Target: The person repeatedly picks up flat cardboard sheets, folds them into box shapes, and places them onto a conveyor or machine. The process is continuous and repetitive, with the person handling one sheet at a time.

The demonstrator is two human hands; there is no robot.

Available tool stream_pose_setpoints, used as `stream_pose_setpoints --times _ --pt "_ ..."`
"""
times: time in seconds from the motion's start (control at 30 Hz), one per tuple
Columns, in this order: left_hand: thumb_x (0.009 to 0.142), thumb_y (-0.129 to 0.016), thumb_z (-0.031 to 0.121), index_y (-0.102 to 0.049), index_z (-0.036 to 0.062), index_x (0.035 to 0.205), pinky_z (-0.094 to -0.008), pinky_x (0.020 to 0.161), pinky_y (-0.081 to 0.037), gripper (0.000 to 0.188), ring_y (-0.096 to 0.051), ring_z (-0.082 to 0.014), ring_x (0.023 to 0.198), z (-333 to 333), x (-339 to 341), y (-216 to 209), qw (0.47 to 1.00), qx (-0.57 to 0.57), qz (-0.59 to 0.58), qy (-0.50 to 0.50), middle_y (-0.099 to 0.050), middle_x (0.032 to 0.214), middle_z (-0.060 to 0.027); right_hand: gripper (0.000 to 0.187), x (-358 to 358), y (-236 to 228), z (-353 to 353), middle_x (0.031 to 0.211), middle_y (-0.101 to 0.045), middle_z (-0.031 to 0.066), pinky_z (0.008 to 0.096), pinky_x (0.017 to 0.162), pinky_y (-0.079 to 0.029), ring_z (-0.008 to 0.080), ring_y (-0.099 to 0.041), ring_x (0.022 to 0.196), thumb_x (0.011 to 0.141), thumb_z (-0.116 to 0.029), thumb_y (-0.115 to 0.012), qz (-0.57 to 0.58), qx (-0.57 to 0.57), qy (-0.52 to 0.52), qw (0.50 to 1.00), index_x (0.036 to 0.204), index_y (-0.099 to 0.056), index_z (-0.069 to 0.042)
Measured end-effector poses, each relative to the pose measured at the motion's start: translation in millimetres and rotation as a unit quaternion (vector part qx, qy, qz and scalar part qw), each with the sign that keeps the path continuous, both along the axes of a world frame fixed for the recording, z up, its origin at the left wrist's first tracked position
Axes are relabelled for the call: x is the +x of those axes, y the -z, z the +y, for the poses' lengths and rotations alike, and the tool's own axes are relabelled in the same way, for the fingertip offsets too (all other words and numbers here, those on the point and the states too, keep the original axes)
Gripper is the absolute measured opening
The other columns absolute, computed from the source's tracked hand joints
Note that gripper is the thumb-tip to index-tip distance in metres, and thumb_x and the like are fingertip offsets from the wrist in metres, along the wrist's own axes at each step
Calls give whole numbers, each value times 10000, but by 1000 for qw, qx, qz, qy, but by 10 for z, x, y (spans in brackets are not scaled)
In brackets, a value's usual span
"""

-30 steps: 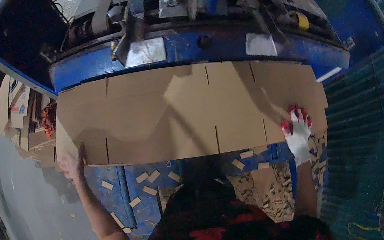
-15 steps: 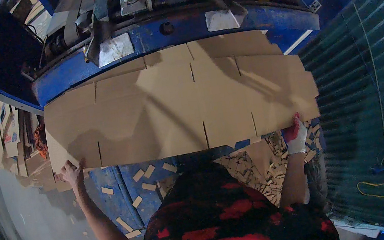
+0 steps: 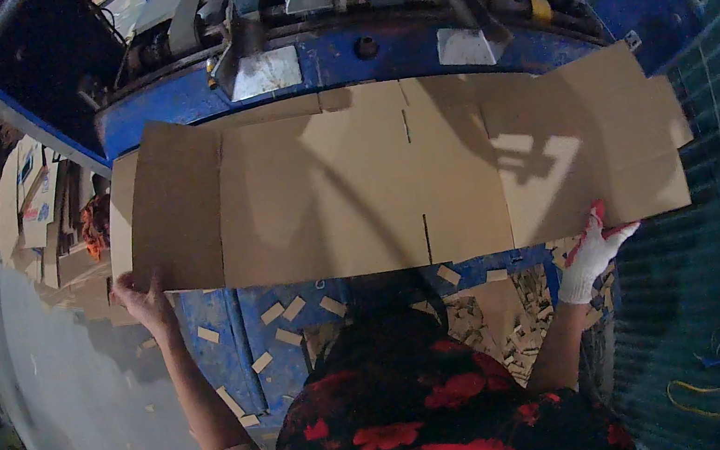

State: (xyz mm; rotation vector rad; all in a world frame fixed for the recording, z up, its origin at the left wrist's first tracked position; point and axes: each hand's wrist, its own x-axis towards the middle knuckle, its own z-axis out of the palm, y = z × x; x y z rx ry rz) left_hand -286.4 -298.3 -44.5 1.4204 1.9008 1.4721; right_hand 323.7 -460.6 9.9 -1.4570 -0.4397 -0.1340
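Observation:
A wide brown cardboard box blank (image 3: pixel 356 197) with slots cut in its long edges is spread in front of me. Its left panel (image 3: pixel 174 207) and right panel (image 3: pixel 633 135) stand bent up at the creases. My bare left hand (image 3: pixel 147 304) is closed on the near left corner, thumb on top and fingers partly hidden beneath. On the near right edge, my right hand (image 3: pixel 591 259), in a white glove with red on the fingers, grips the cardboard; some of its fingers are hidden below. More cardboard (image 3: pixel 294 108) shows under the far edge.
A blue machine (image 3: pixel 335 64) with metal plates (image 3: pixel 265 72) and rollers stands along the far side. Small cardboard offcuts (image 3: pixel 288 337) lie on a blue surface (image 3: pixel 253 322) below and are heaped at right. Stacked cardboard (image 3: pixel 38 215) is at left, a green corrugated wall (image 3: pixel 715 263) at right.
Both end panels, flat before, are now bent up along their creases. The scene has shifted right in view, and my right hand has moved outward, its fingers more spread.

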Motion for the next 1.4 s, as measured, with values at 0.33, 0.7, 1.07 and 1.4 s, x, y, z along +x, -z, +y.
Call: stream_pose_setpoints --times 0.33,0.7,1.07,1.4 --pt "971 -485 245 -383 19 1368 -481 1072 -345 467 -417 -290 1273 72 584 140 730 -81 -671 96 -428 1394 -149 685 349 823 -290 1219 -553 78 391 918 -423 216 -524 1126 857 -118 -638 346 52 -70 934 1412 -237 -90" --pt "895 -587 151 -449 -56 1277 -368 928 -470 456 -543 -234 1101 -385 -77 -483 903 -199 -377 58 -531 1257 -118 678 116 215 -386 1331 -439 210 407 943 -431 319 -462 1220 836 -242 -699 -106 -283 93 949 1403 -360 -90" --pt "870 -540 42 -458 -31 1246 -356 694 -622 391 -651 -291 942 -433 68 -587 806 -146 -557 140 -607 1114 -159 835 -397 -724 -96 1406 -298 332 622 1013 -276 505 -313 1267 742 -569 -688 -503 -420 307 690 1396 -417 -126" --pt "869 -543 42 -470 -66 1196 -372 695 -627 352 -648 -298 957 -298 -43 -683 763 -184 -599 163 -587 1140 -192 649 243 -370 -267 1456 -271 265 428 1073 -290 379 -271 1340 741 -350 -777 -205 -408 253 853 1238 -545 -2"
